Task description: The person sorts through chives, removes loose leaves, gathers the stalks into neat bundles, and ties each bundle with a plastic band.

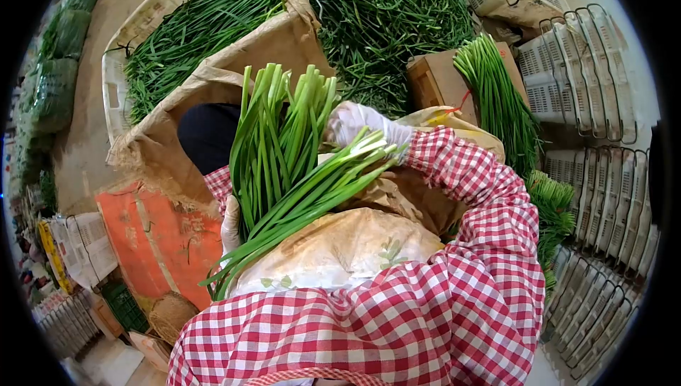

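A thick bunch of garlic chives (273, 138), pale cut ends upward, stands in front of my chest. More chive stalks (312, 198) lie slantwise across it, white ends to the right. My left hand (230, 224), gloved, wraps the bunch's left side; its fingers are mostly hidden behind the leaves. My right hand (360, 125), in a white glove, is closed at the right side of the bunch, just above the slanted stalks' white ends. Its fingertips are partly hidden. Below the bunch, a stained apron (340, 240) covers my lap.
A white crate (115, 95) lined with brown cloth holds loose chives at upper left. A heap of greens (390, 24) lies ahead. A finished-looking bundle (489, 88) rests on a cardboard box (433, 84). White crates (578, 67) line the right; an orange sack (167, 244) lies left.
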Tool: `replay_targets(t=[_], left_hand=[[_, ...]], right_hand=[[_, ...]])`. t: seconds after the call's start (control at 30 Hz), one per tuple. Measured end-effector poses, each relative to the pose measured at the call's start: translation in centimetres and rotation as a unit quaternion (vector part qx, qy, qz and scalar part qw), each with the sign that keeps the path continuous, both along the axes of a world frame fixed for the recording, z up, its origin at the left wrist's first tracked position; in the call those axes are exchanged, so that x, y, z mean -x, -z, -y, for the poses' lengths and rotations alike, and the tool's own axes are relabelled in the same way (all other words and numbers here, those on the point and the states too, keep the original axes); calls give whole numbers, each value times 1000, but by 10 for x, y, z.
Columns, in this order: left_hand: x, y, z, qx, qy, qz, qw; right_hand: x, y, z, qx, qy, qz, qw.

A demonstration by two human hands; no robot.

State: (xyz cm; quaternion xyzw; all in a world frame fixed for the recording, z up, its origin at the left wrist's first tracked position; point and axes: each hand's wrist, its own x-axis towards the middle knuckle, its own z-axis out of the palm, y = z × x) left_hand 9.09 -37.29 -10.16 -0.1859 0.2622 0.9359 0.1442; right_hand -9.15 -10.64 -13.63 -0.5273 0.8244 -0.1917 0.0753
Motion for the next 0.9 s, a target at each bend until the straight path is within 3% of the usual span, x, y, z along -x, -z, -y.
replay_targets(t=[0.03, 0.07, 0.1, 0.13, 0.17, 0.2, 0.27, 0.33, 0.4, 0.5, 0.57, 0.6, 0.67, 0.7, 0.77, 0.83, 0.9], left_hand=[[1, 2, -1, -2, 1, -2, 1000], [2, 2, -1, -4, 2, -3, 1000], [2, 3, 0, -4, 2, -3, 1000], [2, 4, -1, -6, 2, -2, 1000], [3, 4, -1, -5, 1, -1, 1000], [1, 4, -1, -5, 1, -1, 1000], [2, 4, -1, -3, 5, 1, 1000], [2, 3, -2, -3, 7, 3, 1000], [3, 3, -2, -3, 9, 5, 1000], [3, 2, -1, -2, 11, 4, 1000], [4, 3, -1, -1, 13, 4, 1000], [4, 2, -1, 1, 12, 4, 1000], [4, 2, -1, 3, 10, 2, 1000], [5, 2, -1, 3, 10, 2, 1000], [6, 1, 0, 5, 8, 0, 1000], [7, 3, 2, 8, 6, -2, 1000], [6, 2, 5, 10, -1, -3, 1000]], right_hand=[[0, -5, -2, 44, 45, 87, 994], [15, -28, -3, -218, 37, -112, 969], [26, -30, -27, -42, 78, -187, 978], [42, -28, -50, -37, 153, -221, 963], [44, -45, -58, -61, 323, -169, 929], [58, -49, -77, 61, 459, 228, 856], [35, -91, -72, 66, 449, 440, 775], [21, -100, -71, -19, 283, 516, 808], [4, -120, -58, -63, 231, 472, 848], [-9, -118, -52, 4, 229, 507, 831], [-18, -129, -48, 79, 221, 294, 927], [-16, -134, -48, 79, 220, 293, 927], [-6, -146, -51, 116, 201, 173, 957], [3, -151, -55, 133, 241, 213, 938], [24, -163, -73, 108, 302, 167, 932], [56, -156, -105, 184, 398, 43, 898], [78, -163, -132, 229, 563, -2, 794]])
